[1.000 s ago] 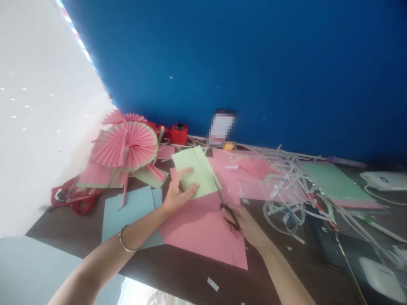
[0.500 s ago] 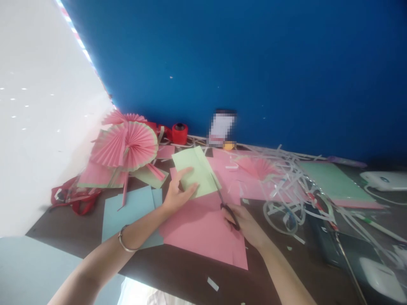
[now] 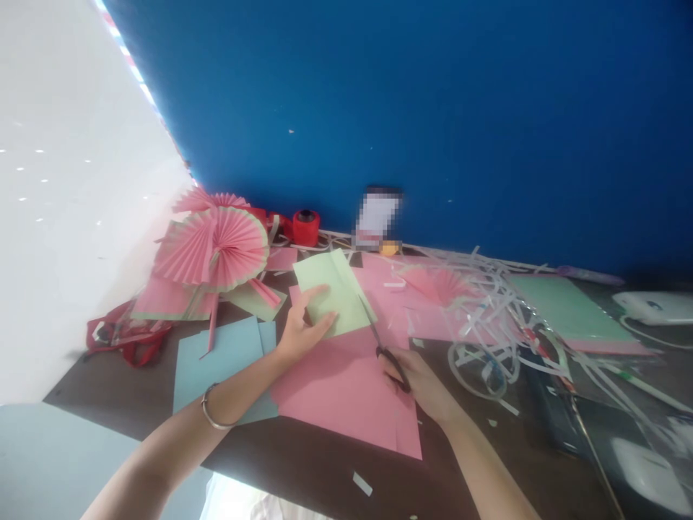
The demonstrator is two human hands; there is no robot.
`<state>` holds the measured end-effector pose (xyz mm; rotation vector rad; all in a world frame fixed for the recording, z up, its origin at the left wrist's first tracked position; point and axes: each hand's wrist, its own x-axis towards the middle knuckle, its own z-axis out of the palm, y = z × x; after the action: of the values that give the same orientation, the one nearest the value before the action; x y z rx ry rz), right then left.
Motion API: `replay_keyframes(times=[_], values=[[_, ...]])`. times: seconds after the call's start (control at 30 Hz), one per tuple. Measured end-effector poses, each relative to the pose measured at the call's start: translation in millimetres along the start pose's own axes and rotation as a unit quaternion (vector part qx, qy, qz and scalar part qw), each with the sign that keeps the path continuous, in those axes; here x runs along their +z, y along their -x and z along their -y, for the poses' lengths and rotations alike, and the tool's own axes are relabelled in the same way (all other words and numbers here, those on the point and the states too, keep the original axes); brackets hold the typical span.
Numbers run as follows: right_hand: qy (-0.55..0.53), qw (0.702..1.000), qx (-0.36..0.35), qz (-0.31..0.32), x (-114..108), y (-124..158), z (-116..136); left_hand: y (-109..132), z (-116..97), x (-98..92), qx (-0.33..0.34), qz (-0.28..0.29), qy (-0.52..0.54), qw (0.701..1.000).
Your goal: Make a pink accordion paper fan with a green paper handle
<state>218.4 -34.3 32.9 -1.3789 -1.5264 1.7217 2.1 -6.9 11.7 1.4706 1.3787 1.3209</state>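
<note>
My left hand (image 3: 303, 328) pinches the near edge of a light green paper sheet (image 3: 336, 289) and holds it up over a large pink sheet (image 3: 346, 390). My right hand (image 3: 416, 379) grips black-handled scissors (image 3: 382, 347), fingers through the loops. The blades point up and left along the green sheet's right edge. A bracelet sits on my left wrist.
Pink pleated paper fans (image 3: 214, 245) lie at the back left beside a red tape roll (image 3: 306, 227). Light blue sheets (image 3: 221, 357) lie left of the pink one. A tangle of white paper strips (image 3: 498, 318), a green sheet (image 3: 568, 310) and a white device (image 3: 655, 307) fill the right. A blue wall stands behind.
</note>
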Motion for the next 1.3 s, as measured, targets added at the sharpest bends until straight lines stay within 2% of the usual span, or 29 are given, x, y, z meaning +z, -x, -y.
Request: replay_keyframes(times=[0.5,1.3], values=[[-0.022,1.000,0.000,-0.012,1.6,0.3,-0.7,-0.5,2.1,0.7,-0.005,-0.007,-0.003,1.000],[-0.001,1.000,-0.001,-0.008,-1.7,0.2,1.3,0.3,-0.2,0.0,0.006,-0.011,-0.016,1.000]])
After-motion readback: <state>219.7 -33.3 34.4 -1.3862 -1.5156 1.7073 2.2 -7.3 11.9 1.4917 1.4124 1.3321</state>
